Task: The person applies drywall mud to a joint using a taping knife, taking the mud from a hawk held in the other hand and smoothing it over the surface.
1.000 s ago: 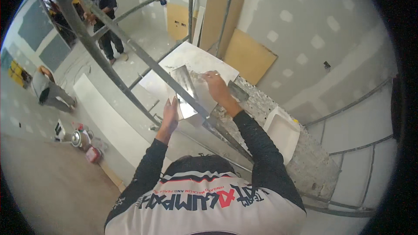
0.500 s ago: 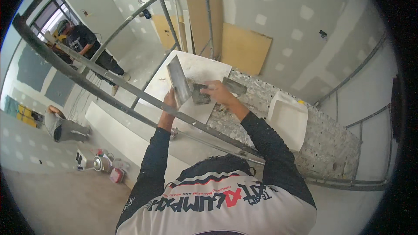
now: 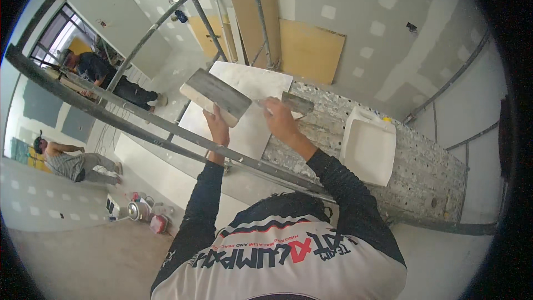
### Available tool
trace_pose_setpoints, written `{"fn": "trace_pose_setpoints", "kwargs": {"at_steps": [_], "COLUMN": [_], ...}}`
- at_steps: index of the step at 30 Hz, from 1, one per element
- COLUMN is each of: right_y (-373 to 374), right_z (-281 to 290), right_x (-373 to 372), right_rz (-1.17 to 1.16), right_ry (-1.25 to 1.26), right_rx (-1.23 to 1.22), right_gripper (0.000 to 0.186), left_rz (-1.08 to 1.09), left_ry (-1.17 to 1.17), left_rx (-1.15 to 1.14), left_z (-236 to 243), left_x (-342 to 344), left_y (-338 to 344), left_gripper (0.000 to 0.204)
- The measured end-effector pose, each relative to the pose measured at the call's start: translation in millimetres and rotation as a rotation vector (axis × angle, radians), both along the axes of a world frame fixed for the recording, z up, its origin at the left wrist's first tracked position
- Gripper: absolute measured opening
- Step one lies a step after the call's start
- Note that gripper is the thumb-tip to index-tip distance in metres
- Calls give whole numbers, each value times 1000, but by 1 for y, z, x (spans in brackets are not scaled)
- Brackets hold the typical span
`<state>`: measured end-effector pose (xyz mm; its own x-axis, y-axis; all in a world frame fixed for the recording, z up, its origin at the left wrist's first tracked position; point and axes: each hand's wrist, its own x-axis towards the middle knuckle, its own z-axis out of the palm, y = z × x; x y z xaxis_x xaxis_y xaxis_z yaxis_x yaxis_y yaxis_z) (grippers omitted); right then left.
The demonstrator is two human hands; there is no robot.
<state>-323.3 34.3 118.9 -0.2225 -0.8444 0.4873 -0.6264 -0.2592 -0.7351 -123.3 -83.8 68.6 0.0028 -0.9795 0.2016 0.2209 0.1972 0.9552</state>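
Note:
My left hand [image 3: 217, 128] grips a wide rectangular plastering trowel [image 3: 215, 95] from below, its grey flat face turned up and a pale edge along its near side. Close by on the right, my right hand [image 3: 282, 119] is closed on a putty knife [image 3: 260, 101], now almost edge-on, so little of its blade shows. The knife's tip is near the trowel's right end; I cannot tell whether they touch. Beyond my right hand, another dark rectangular trowel [image 3: 297, 104] rests on the spattered scaffold platform [image 3: 327, 100]. A large white board [image 3: 252, 78] lies beneath my hands.
A white tub [image 3: 369, 147] stands on the platform to my right. Scaffold rails [image 3: 161, 114] cross in front of my forearms. Board sheets [image 3: 311, 50] lean against the far wall. Two people are on the left, one in dark clothes [image 3: 94, 69], one in a striped top [image 3: 64, 161].
The trowel in my left hand has turned from nearly upright to flatter, its face now showing. My right hand has rotated the putty knife edge-on. The striped-top person has straightened up.

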Motion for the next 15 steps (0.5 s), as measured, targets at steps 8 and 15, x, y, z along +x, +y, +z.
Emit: {"fn": "trace_pose_setpoints", "kwargs": {"at_steps": [8, 15], "right_y": [-6, 6], "right_z": [2, 20], "right_x": [9, 44], "right_rz": [-51, 190], "right_ry": [576, 394], "right_rx": [22, -112], "right_gripper": [34, 36], "left_rz": [-13, -118], "left_ry": [48, -45], "left_rx": [-6, -26], "left_z": [24, 17], "left_x": [-11, 1], "left_y": [61, 67], "left_gripper": [62, 55]}}
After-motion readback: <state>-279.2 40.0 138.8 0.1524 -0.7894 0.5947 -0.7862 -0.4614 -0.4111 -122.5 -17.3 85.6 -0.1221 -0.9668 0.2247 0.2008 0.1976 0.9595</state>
